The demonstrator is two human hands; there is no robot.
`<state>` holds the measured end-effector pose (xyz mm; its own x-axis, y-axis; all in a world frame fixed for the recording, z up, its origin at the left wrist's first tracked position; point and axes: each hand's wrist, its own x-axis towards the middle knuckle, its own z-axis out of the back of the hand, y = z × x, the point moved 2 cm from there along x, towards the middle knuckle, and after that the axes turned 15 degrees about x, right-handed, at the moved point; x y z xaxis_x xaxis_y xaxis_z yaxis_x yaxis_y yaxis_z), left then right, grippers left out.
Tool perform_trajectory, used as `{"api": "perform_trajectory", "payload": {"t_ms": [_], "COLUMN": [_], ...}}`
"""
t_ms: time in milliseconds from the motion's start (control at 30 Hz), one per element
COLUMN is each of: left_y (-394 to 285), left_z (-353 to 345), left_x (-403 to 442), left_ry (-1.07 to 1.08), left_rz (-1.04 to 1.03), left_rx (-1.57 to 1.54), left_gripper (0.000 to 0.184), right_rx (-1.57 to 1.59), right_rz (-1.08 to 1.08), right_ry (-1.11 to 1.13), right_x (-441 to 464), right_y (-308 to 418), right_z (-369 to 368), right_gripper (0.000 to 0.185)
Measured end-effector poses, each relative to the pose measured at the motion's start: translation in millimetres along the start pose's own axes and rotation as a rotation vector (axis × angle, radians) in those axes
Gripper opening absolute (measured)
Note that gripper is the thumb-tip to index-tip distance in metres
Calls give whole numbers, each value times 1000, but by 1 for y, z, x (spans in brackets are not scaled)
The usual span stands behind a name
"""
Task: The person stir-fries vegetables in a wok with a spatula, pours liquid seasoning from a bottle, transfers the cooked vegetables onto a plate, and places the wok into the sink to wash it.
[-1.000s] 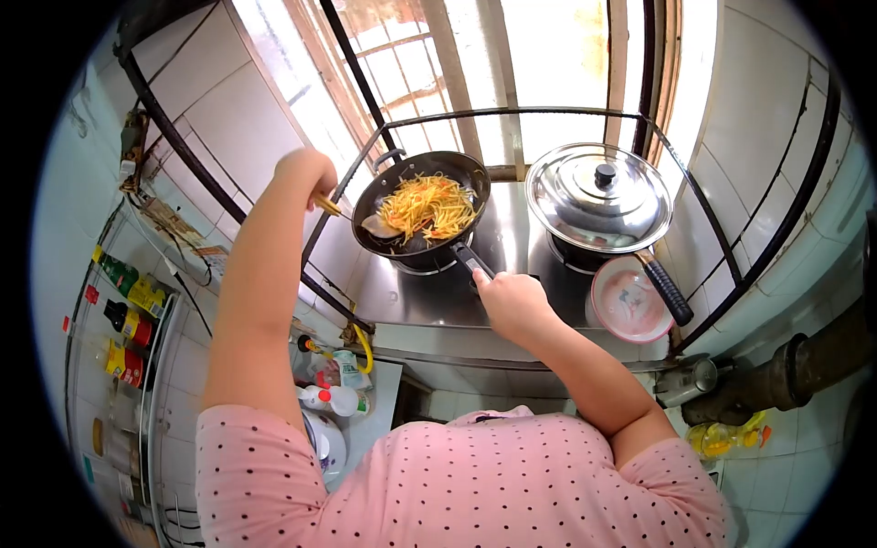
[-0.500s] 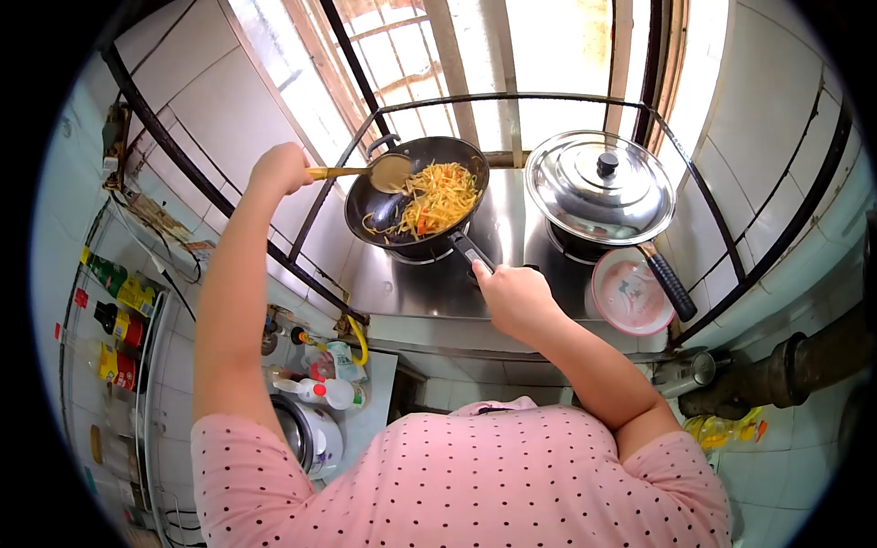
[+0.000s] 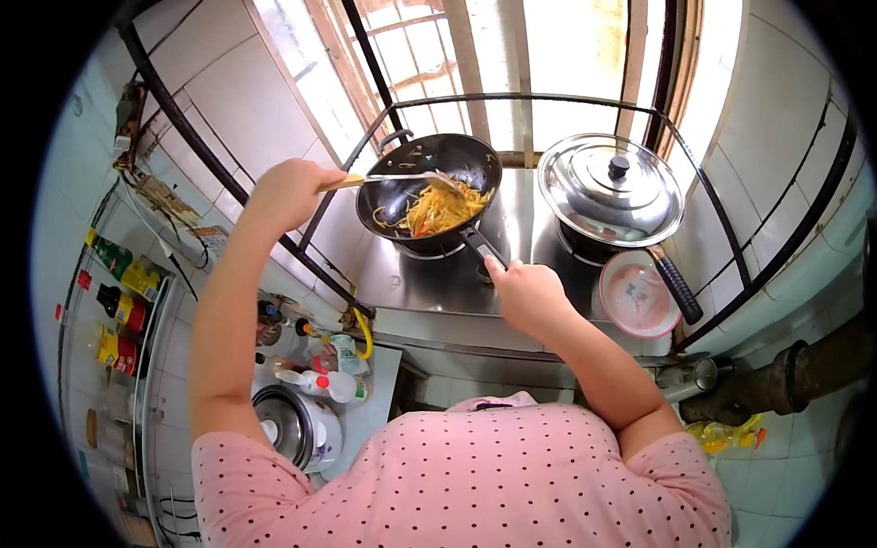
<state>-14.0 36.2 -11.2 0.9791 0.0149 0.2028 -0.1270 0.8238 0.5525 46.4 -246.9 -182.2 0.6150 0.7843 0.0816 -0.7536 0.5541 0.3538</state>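
My left hand (image 3: 297, 190) is closed round the wooden handle of a metal spatula (image 3: 393, 177). The blade of this spatula reaches into a black wok (image 3: 388, 196) and touches yellow shredded food (image 3: 434, 212) with orange bits in it. My right hand (image 3: 530, 294) grips the wok's black handle (image 3: 481, 245), low on the near side. The wok sits over the left burner of a steel stove (image 3: 402, 285).
A second pan with a shiny lid (image 3: 610, 196) stands on the right burner, its black handle pointing toward me. Beside that handle lies a pink-rimmed bowl (image 3: 639, 297). A black metal rail (image 3: 521, 96) curves around the stove. Bottles (image 3: 128, 306) stand on a left rack, near a pot (image 3: 311, 429).
My left hand has moved right and slightly down, pushing the spatula's blade rightward into the shredded food, which is now bunched up. My right hand stays on the wok handle.
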Motion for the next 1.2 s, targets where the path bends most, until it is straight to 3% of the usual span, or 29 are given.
{"api": "perform_trajectory", "payload": {"t_ms": [167, 333, 467, 567, 667, 733, 800, 867, 1000, 1033, 1133, 1200], "left_y": [-1, -31, -19, -6, 24, 43, 33, 10, 24, 27, 46, 47], "left_z": [60, -8, 12, 31, -5, -50, -98, -120, -126, -104, -72, -69], "left_x": [-44, -5, 32, 61, 93, 90, 73, 63, 53, 50, 45, 56], "left_ry": [102, 164, 187, 473, 852, 1001, 820, 734, 383, 318, 97, 173], "left_rz": [48, 164, 248, 310, 330, 398, 526, 509, 372, 293, 232, 283], "left_rx": [39, 124, 225, 234, 155, -220, -514, -500, -620, -418, -209, -139], "left_gripper": [26, 18, 18, 18, 18, 21, 29, 36, 27, 24, 22, 22], "right_rx": [-12, -13, -18, -14, -21, -26, -25, -14, -9, -7, 6, 6], "right_rz": [-1, 22, 8, 13, 2, 8, 16, 25, 29, 29, 18, 19], "right_ry": [-2, -21, 1, -1, 2, 5, 3, -4, -7, -7, -5, 4], "right_x": [1, 1, 1, 2, 1, 0, 1, 0, -2, -1, 1, 2], "right_y": [0, 0, 0, 0, 0, 0, -1, -1, -2, -2, -3, -3], "right_z": [-1, -5, 0, -1, 1, 2, 1, 1, 2, 3, -2, -3], "right_gripper": [55, 54, 52, 50, 49, 49, 50, 51, 53, 53, 56, 56]}}
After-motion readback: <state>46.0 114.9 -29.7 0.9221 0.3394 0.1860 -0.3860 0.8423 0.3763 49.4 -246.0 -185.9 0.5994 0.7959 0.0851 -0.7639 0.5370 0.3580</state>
